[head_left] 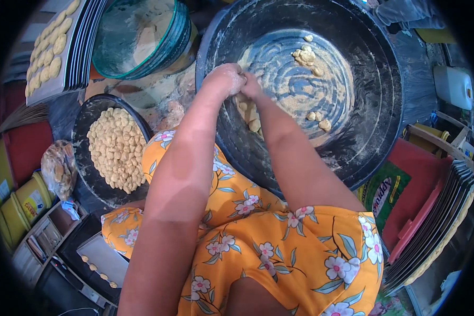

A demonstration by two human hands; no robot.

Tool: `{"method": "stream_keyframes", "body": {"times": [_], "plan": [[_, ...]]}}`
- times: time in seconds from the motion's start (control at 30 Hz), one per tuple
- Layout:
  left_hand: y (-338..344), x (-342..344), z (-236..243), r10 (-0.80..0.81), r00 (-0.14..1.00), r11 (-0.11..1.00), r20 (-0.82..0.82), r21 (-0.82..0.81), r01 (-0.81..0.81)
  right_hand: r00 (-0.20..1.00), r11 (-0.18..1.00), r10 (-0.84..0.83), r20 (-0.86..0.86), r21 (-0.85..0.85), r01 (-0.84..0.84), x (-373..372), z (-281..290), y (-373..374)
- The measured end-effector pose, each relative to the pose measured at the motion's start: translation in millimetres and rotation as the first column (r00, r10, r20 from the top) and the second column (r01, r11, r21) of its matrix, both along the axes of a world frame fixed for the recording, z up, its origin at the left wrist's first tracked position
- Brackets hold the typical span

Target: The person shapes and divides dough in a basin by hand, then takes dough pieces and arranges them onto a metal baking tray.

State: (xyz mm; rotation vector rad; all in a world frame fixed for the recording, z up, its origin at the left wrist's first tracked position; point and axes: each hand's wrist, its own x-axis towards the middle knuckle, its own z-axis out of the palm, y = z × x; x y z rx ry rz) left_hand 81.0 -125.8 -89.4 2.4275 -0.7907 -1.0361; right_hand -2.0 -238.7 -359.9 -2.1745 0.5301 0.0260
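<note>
A large black basin (395, 100), dusted with flour inside, stands in front of me. My left hand (225, 79) and my right hand (251, 87) meet over its left side, fingers curled against each other. Whatever lies between the fingers is hidden. Flour coats the back of my left hand. Beneath my right wrist, some dough (254, 125) rests on the basin floor. Farther right in the basin are a lumpy clump of dough (304, 56) and a few smaller dough pieces (325, 125).
To my left, a smaller black basin (80, 131) holds many small dough balls (116, 150). Behind it stands a green bucket (179, 45) with flour. Stacked trays (68, 63) with flattened dough rounds rise at far left; more trays (432, 226) lean at right near a white jug (453, 88).
</note>
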Motion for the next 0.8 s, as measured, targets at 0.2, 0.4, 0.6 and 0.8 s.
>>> {"method": "stream_keyframes", "body": {"times": [0.2, 0.4, 0.6, 0.8], "plan": [[37, 6, -8, 0.059, 0.998, 0.997, -0.003, 0.058, -0.059, 0.724, 0.717, 0.421, -0.546, 0.69, 0.104, -71, 61, 46], [19, -1, 3, -0.042, 0.998, 0.999, -0.054, 0.004, 0.042, 0.922, 0.668, -0.075, -0.379, 0.668, 0.329, -143, 51, -47], [14, -4, -1, -0.072, 0.995, 0.997, -0.07, -0.033, 0.069, 0.898, 0.971, 0.0, -0.44, -0.215, -0.106, -166, 51, 18], [37, 0, -5, -0.029, 0.997, 0.999, -0.066, -0.018, 0.028, 0.833, 0.735, 0.118, -0.54, 0.612, 0.293, -137, 74, 14]]}}
